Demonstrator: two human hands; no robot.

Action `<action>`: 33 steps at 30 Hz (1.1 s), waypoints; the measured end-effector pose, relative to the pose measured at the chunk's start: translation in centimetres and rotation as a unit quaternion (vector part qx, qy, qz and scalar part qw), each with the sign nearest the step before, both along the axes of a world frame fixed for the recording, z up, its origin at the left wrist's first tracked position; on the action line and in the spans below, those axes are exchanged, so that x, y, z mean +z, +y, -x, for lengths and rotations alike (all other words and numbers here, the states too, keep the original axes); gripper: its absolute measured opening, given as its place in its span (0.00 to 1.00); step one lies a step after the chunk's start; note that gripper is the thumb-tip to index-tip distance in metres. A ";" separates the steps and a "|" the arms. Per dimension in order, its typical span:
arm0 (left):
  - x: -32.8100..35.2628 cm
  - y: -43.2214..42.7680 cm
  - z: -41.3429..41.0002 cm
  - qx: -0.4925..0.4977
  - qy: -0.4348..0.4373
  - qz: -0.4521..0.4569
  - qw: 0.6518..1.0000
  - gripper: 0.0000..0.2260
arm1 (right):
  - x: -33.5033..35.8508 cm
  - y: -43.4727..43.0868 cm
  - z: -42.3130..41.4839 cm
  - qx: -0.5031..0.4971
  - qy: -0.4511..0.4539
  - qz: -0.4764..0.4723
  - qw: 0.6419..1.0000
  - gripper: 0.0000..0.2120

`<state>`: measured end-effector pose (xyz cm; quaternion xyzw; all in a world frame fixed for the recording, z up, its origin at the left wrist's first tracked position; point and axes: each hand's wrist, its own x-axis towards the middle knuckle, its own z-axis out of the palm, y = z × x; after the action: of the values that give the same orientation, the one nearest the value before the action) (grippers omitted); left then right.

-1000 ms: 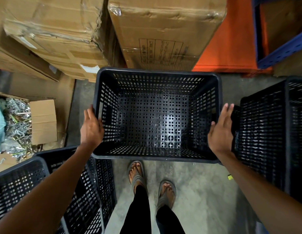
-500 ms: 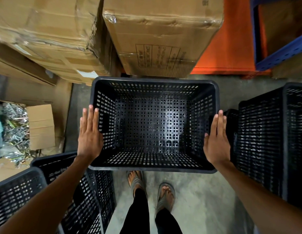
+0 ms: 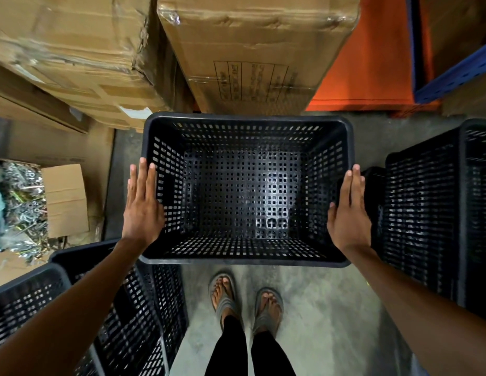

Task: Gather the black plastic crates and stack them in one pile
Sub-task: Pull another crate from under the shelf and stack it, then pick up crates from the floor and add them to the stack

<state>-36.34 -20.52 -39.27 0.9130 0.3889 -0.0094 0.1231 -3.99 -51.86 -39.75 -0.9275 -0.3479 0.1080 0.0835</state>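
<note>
Hiding left hand (image 3: 142, 210) and right hand (image 3: 349, 213) palms against the held crate (image 3: 247, 118); cropping the neighbour crate (image 3: 426, 213) outside the right hand; blurring carton (image 3: 250, 44) print beyond fingertips.

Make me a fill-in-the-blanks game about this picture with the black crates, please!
1. The crate between the two hands is coloured ____.
2. Inside, that crate holds ____.
3. The left hand and the right hand have fingers that are ____, not curled.
4. The big box right behind the crate is made of ____.

Missing words: black, nothing, straight, cardboard.
</note>
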 end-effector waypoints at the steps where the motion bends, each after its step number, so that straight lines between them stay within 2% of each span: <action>1: -0.1 0.0 0.2 -0.003 0.002 -0.002 1.000 0.42 | 0.0 -0.1 0.2 -0.002 0.000 -0.003 1.000 0.37; 5: -0.1 -0.2 1.2 -0.013 0.021 -0.018 1.000 0.42 | 0.3 -1.0 1.5 0.004 0.001 0.001 1.000 0.43; 11: 1.7 -0.8 0.9 -0.008 0.095 -0.017 0.995 0.45 | 2.3 -2.1 1.6 0.038 0.005 0.082 0.996 0.44; 13: 3.0 -2.4 0.3 0.036 0.107 0.016 0.993 0.44 | 3.8 -3.0 1.9 0.049 0.007 0.119 0.992 0.43; 16: 6.5 -8.1 -0.1 0.097 0.076 0.099 0.987 0.40 | 7.7 -6.1 5.3 0.037 0.037 0.143 0.988 0.40; 19: 11.9 -16.0 1.5 0.099 0.082 0.205 0.970 0.34 | 13.7 -10.0 11.2 0.003 0.102 0.150 0.983 0.39; 22: 15.4 -22.7 3.7 0.076 0.074 0.272 0.956 0.32 | 17.7 -12.2 17.0 -0.045 0.155 0.143 0.977 0.39; 27: 24.2 -29.7 8.4 0.075 0.047 0.330 0.940 0.31 | 25.9 -15.1 25.7 -0.071 0.183 0.129 0.972 0.40; 33: 31.2 -33.2 10.9 0.018 0.066 0.333 0.940 0.28 | 32.2 -18.1 30.4 -0.155 0.207 0.078 0.963 0.37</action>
<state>-47.28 -53.69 -8.04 0.8100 0.3868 -0.1962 0.3947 -34.42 -69.91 -7.54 -0.9310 -0.1658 0.3103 0.0973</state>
